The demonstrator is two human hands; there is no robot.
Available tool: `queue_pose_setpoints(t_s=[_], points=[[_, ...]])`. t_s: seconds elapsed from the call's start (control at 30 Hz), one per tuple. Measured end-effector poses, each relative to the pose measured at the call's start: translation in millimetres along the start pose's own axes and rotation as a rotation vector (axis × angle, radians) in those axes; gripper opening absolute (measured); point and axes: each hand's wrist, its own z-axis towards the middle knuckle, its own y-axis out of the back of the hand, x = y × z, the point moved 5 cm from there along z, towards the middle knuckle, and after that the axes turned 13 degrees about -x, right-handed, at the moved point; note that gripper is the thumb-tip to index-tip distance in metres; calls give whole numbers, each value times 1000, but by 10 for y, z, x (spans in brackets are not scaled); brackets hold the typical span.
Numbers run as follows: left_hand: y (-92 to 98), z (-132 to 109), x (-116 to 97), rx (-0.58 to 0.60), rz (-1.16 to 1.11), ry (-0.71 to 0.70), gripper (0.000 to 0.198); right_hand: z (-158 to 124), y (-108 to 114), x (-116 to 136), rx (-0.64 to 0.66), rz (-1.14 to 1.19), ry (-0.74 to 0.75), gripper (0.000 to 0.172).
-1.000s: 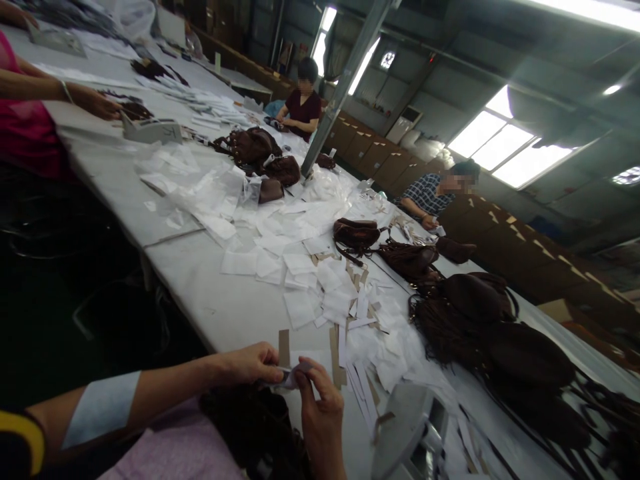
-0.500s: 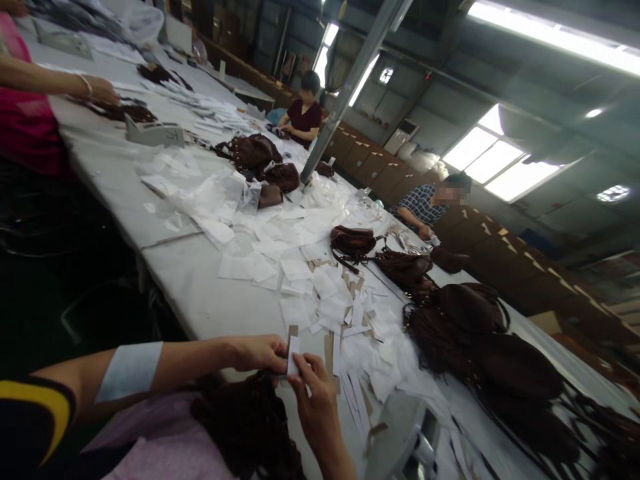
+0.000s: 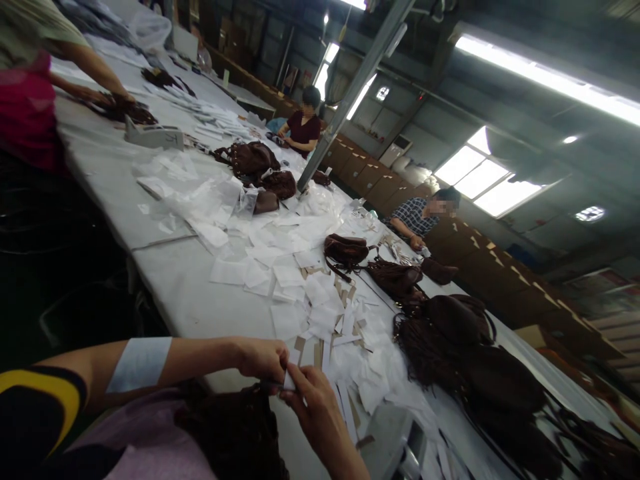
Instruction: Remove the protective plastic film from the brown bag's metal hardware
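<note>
My left hand (image 3: pixel 265 360) is closed at the near table edge, its fingers meeting those of my right hand (image 3: pixel 310 393). Between them shows a small white paper piece (image 3: pixel 289 381), pinched by my right thumb and fingers. The left fingers are also on it or on a strap end beneath; which one is partly hidden. Below both hands, a dark brown fringed bag (image 3: pixel 235 427) rests against my lap. White paper sheets and card strips (image 3: pixel 320 300) lie just beyond my hands.
Brown bags (image 3: pixel 480 347) line the right side, with more (image 3: pixel 255 160) near a slanted metal post (image 3: pixel 350 93). A grey dispenser (image 3: pixel 393 440) stands near right, another (image 3: pixel 155 135) far left. Three people work around the long white table (image 3: pixel 190 293).
My hands have come closer together, and the white piece now shows less, with the grey-brown strip no longer upright. At far left, the person leans further over the table.
</note>
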Motion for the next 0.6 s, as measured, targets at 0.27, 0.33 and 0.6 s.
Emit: queue_pose_setpoints(t_s=[0.27,0.33,0.6], points=[[63,-167,100,107,-95,-43,29,-20,-17,49,22,-24,146,44],[65,-225,103,172,-119,-67,37,-24,-11,55,62,-11,137,46],[45,-292,33,143,-141,-61,42,-29,16,58,-18,101,115,41]])
